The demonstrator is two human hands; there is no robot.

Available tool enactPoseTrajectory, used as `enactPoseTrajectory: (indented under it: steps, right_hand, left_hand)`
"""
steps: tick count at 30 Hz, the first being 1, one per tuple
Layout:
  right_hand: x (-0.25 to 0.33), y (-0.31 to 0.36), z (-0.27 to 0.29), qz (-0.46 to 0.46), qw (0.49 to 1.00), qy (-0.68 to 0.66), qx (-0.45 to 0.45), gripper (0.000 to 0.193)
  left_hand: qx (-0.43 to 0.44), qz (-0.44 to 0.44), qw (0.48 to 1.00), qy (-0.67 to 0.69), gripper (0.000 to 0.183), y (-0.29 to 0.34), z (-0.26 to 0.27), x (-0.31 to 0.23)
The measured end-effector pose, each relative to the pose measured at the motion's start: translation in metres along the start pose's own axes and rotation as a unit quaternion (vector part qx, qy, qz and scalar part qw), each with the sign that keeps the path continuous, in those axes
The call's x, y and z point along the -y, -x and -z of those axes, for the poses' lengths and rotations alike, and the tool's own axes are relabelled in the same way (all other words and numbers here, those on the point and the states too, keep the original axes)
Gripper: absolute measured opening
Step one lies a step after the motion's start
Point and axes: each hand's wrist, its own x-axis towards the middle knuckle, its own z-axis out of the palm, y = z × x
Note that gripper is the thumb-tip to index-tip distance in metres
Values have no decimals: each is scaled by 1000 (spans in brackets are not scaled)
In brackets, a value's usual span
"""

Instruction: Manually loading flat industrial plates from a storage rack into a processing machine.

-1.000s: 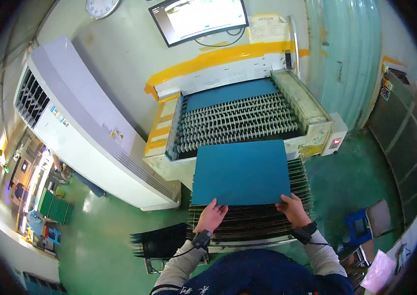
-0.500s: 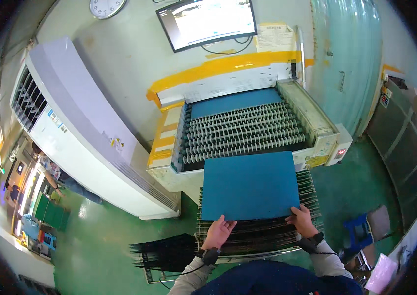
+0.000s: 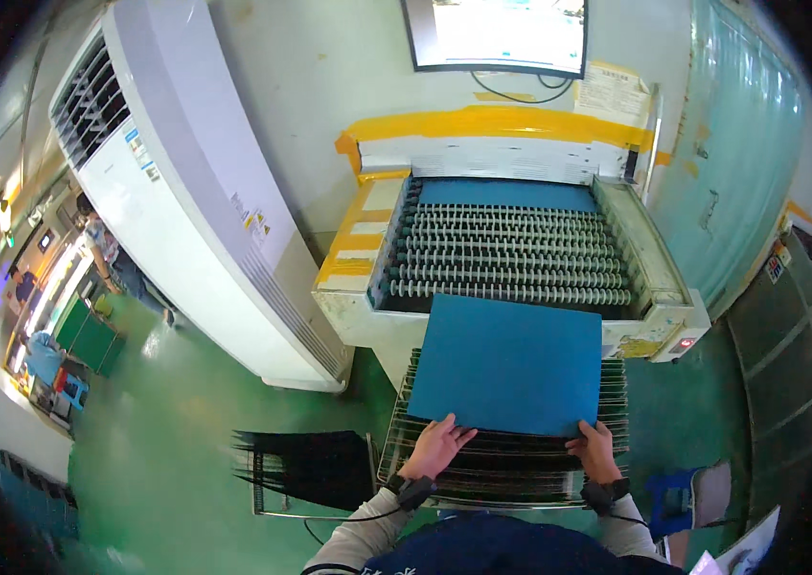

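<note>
The left hand (image 3: 437, 448) is clamped on the near edge of a blue panel (image 3: 511, 369), by its left corner; the right hand (image 3: 594, 450) grips near the right corner. The panel is above a wire rack (image 3: 615, 395), its far edge overlapping the roller machine's (image 3: 657, 241) front in view; contact there cannot be confirmed.

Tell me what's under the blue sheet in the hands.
Below the blue sheet, a wire rack shows at both sides, with dark thin layers at the near edge; the middle is covered.
</note>
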Motion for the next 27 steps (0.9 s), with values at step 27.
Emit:
enactPoseTrajectory:
  steps: [27]
  right_hand:
    - [-3, -7, -3, 13, 1000, 16, -8, 19]
  left_hand:
    - [19, 17, 999, 31, 15, -6, 0, -7]
